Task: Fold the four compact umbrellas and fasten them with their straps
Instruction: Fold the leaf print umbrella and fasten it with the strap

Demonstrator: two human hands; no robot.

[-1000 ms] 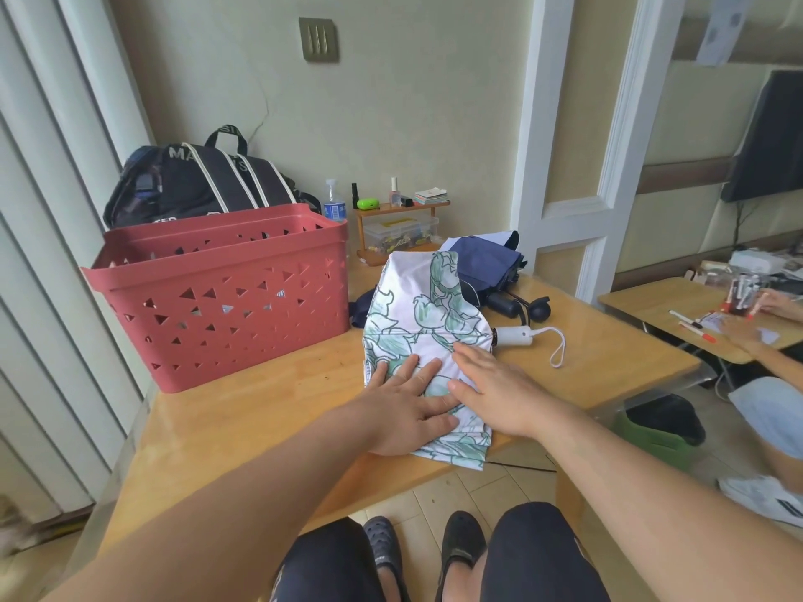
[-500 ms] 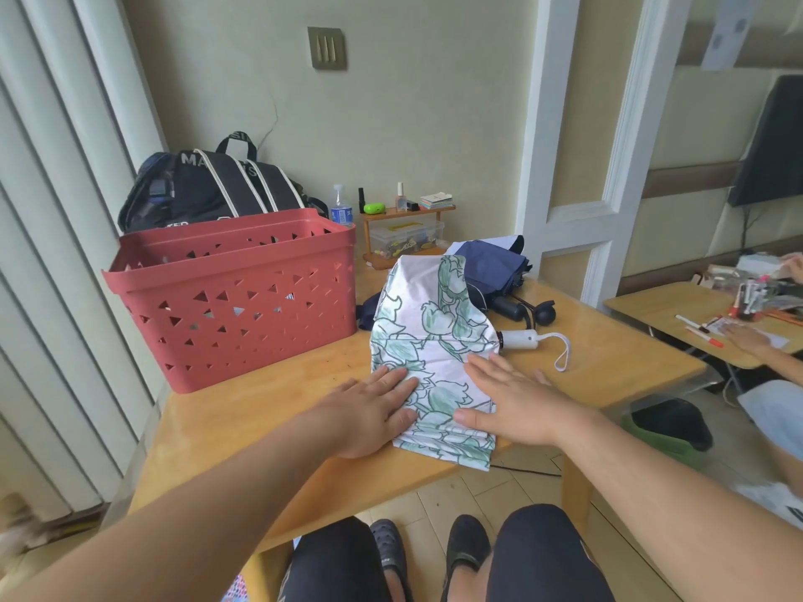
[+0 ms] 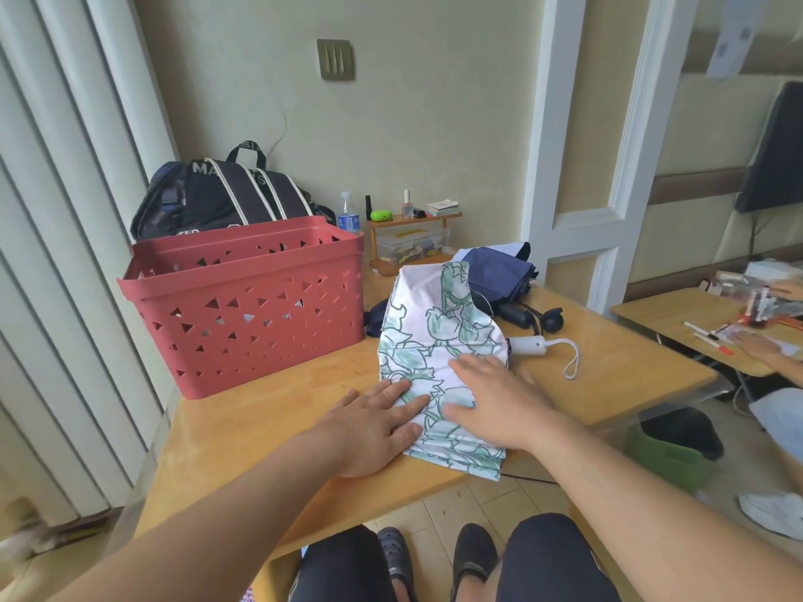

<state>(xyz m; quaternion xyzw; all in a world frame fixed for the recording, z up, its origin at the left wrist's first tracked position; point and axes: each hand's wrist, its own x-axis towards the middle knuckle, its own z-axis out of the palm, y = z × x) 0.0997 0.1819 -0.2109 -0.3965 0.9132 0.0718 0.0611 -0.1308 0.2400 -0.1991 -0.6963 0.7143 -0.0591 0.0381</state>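
Wooden table (image 3: 269, 410) fills the middle of the frame, red basket (image 3: 247, 306) at centre left. Both hands lie flat on the white-and-green umbrella (image 3: 430, 336) at the near table edge. The left hand (image 3: 369, 423) has slid out to the canopy's left border, the right hand (image 3: 486, 397) presses nearer the centre, so they now sit apart, fingers straight, gripping nothing. That looks like smoothing the pleats before rolling; no strap is fastened yet. A navy umbrella (image 3: 495, 271) waits behind, toward the upper right.
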